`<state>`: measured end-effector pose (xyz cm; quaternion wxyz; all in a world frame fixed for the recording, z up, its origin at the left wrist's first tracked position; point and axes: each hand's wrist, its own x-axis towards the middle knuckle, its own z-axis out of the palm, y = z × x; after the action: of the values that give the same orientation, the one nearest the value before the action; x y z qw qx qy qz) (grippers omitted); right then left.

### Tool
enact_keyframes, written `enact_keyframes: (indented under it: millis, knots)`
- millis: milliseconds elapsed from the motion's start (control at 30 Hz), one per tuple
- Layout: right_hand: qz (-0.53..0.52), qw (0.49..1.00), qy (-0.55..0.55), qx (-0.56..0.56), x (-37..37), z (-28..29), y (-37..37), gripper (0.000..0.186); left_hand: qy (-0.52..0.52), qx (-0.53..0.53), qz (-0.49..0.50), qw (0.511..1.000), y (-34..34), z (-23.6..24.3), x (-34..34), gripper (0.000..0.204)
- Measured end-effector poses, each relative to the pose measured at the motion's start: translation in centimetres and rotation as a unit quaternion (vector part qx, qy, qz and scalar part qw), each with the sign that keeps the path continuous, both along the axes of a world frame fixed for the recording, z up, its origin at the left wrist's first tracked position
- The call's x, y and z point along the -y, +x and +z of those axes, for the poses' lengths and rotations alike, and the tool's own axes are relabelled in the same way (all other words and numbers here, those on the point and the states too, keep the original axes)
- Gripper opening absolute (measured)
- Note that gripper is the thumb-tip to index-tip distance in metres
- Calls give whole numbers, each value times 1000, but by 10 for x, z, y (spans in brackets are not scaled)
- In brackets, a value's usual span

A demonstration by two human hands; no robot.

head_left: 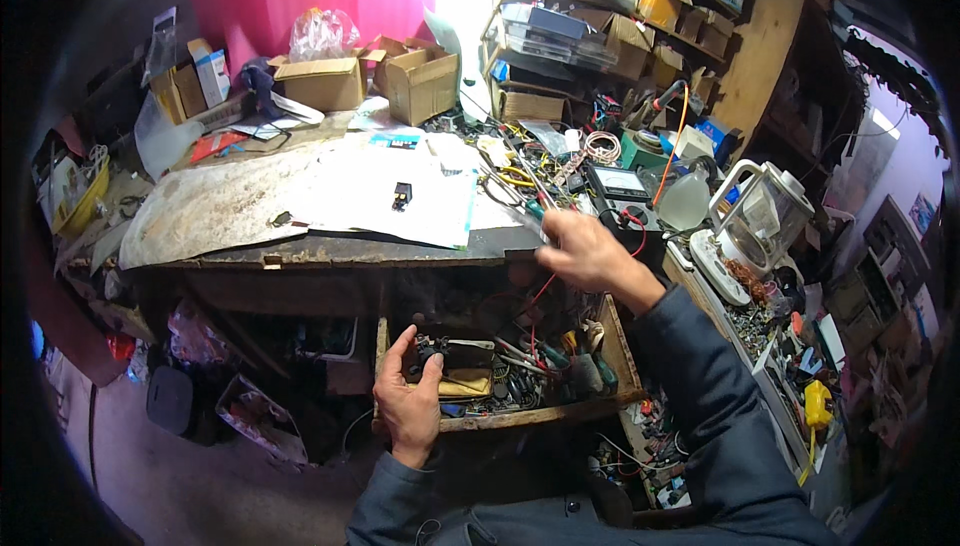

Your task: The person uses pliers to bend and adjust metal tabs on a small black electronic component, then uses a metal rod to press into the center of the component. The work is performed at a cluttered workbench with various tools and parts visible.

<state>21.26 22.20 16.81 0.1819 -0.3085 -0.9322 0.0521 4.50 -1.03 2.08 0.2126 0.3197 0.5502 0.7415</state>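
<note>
My left hand is over the left front corner of an open wooden drawer, its thumb and fingers around a small black part whose kind is unclear. Raised at the front edge of the workbench, my right hand has its fingers closed; what they grip is partly hidden. Right by its fingertips is a green-handled tool. Inside the drawer lie pliers with green handles, wires and many small parts. A small black component with yellowish marks rests on white paper on the bench.
An analog meter with a red lead stands right of the bench's middle, amid heaped cables. Farther right are a blender jug and loose parts. Cardboard boxes line the back; loaded shelves rise behind. Bins stand below left.
</note>
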Motion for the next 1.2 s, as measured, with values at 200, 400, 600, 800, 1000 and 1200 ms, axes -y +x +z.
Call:
enact_keyframes:
  millis: [200, 400, 600, 800, 1000, 1200]
  knots:
    - [-132, 988, 71, 36, -57, -2, -28, 30, -21, -49, 26, 998, -8, -5, -4, 41]
    - [-69, 961, 267, -6, -28, -8, -41, 23, 5, 0, 21, 1000, -11, -3, 0, 37]
    - [47, 989, -72, 117, 36, -49, -4, 14, 73, 78, -2, 994, -11, -9, -5, 38]
    - [32, 976, -97, 191, 54, -134, 19, 28, 91, 123, -26, 988, -15, -15, -12, 44]
    - [24, 948, -114, 297, 46, -146, 13, 25, 100, 151, -50, 982, -15, -10, -11, 48]
    - [55, 930, -212, 294, 42, -130, 8, 32, 102, 188, -71, 974, -19, -9, -8, 43]
